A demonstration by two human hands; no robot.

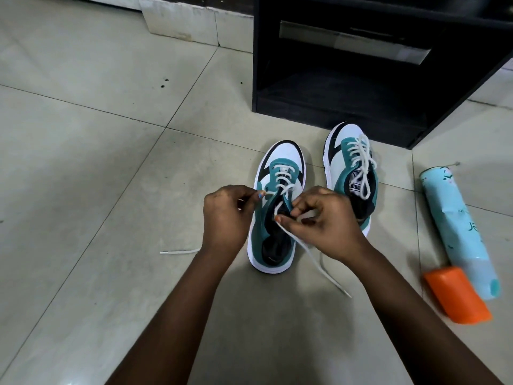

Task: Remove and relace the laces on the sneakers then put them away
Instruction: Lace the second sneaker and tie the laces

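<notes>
- Right now the left hand has its fingers curled, thumb and forefinger pinching a white lace just at the left eyelet row of the near sneaker.
- The right hand also has curled fingers; its fingertips pinch the other run of the same lace over the dark tongue, directly across the shoe's opening from the left fingers.
- Between the two sets of fingers the lace crosses itself; ahead of them it is threaded through the eyelets nearest the toe.
- Below the right fingers one loose end trails down to the floor tiles beside the heel; behind the left wrist another loose end lies flat on the tile.
- The near sneaker, teal, white and black, stands upright on its sole under both hands, toe pointing away.
- Just past the right knuckles stands the second sneaker, laced, its lace ends lying loosely over the tongue; the two shoes are close but apart.
- Farther right of that hand a pale blue spray can lies on its side, its orange cap nearest the viewer.
- Beyond the shoes, ahead of the fingers, a black cabinet with an open lower shelf sits on the floor.
</notes>
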